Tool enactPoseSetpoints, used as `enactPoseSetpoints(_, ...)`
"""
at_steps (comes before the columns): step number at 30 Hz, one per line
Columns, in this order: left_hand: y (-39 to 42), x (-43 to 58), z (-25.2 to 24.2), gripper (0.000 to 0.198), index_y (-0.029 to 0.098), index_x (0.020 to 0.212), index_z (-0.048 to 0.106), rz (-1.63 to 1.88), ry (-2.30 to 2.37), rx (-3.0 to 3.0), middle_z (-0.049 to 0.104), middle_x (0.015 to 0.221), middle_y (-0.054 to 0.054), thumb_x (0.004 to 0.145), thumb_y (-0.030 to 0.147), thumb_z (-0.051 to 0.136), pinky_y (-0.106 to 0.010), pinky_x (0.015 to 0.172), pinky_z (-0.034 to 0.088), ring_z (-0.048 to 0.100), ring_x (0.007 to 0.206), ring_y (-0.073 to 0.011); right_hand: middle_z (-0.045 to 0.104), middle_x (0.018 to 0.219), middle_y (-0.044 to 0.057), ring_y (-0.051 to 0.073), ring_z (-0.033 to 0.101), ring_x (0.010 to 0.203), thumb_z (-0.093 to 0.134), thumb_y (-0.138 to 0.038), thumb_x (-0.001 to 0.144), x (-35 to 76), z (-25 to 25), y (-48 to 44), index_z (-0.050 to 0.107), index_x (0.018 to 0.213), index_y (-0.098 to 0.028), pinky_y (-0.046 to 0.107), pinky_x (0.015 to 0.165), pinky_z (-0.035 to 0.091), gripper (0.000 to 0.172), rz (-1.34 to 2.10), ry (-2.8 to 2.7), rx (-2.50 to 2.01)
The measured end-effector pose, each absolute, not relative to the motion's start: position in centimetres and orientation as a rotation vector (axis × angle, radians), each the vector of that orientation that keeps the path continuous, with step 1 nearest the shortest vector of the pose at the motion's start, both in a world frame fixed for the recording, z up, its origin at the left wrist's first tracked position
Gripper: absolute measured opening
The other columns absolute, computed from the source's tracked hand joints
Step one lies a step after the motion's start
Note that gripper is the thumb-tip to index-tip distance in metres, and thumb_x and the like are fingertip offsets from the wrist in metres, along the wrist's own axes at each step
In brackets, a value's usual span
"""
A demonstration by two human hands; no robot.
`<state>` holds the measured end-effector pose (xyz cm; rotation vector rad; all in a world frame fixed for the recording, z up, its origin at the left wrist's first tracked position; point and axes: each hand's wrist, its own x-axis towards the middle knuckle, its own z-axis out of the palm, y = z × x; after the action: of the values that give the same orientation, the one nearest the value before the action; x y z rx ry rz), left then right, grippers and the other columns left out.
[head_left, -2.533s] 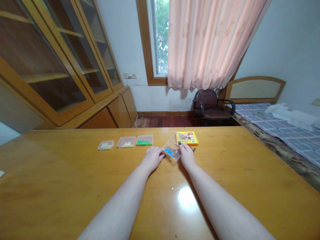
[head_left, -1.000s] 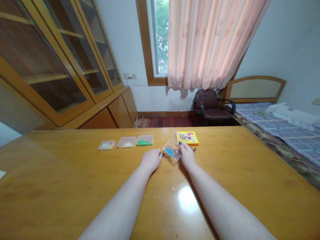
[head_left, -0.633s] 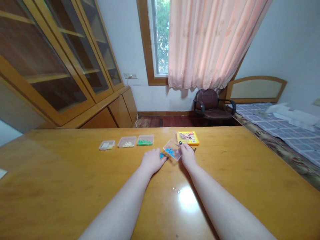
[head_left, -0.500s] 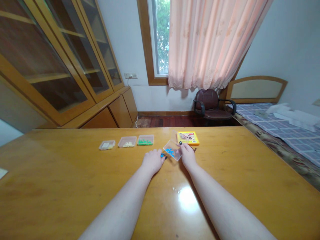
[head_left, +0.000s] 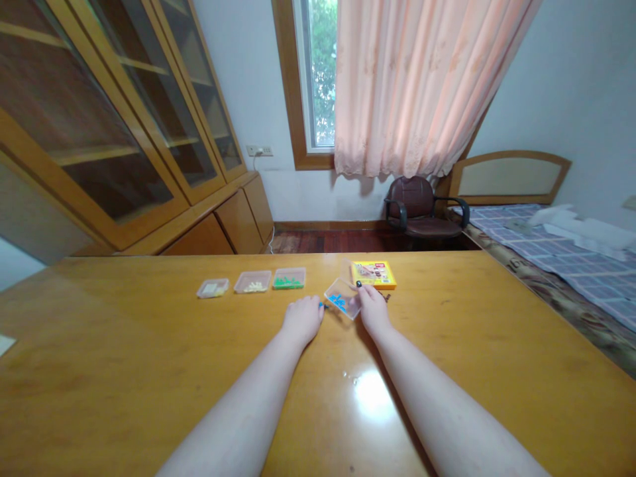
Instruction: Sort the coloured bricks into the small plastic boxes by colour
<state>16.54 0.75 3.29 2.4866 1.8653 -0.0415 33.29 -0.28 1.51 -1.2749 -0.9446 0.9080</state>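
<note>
My right hand (head_left: 373, 310) grips the right corner of a small clear plastic box (head_left: 351, 309), tilted above the table. Several small blue pieces (head_left: 338, 303) lie inside it. My left hand (head_left: 303, 319) is closed just left of the box, palm down. A small blue piece (head_left: 321, 305) sticks out at its fingertips, and most of the fingers are hidden from view. Behind my right hand lies a flat yellow box (head_left: 386, 273) with printed pictures. Small brown pieces (head_left: 387, 298) show partly beside my right hand.
Left of my hands stand a clear box of green pieces (head_left: 289, 283), a box of cream pieces (head_left: 255, 287) and a smaller box (head_left: 212, 288) with pale contents. The wooden table (head_left: 149, 358) ends at a far edge; a chair (head_left: 420, 207) and a bed (head_left: 551, 238) lie beyond.
The fingers of my left hand have shifted slightly around the blue piece, and less of the thumb shows now. My right hand and the box have hardly moved.
</note>
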Motion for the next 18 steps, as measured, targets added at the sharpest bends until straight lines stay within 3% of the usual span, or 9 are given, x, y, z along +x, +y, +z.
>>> enactPoseSetpoints(18, 0.96, 16.58, 3.34, 0.032, 0.015, 0.091, 0.056, -0.003, 1.914, 2.429, 0.062, 0.089, -0.012, 0.087, 0.029, 0.028, -0.036, 0.072, 0.043, 0.06, 0.084, -0.0242, 0.058, 0.054, -0.001, 0.015, 0.051, 0.056, 0.049, -0.041, 0.074, 33.47, 1.25, -0.21, 0.054, 0.058, -0.02, 0.026, 0.058, 0.037, 0.027, 0.891, -0.98, -1.298)
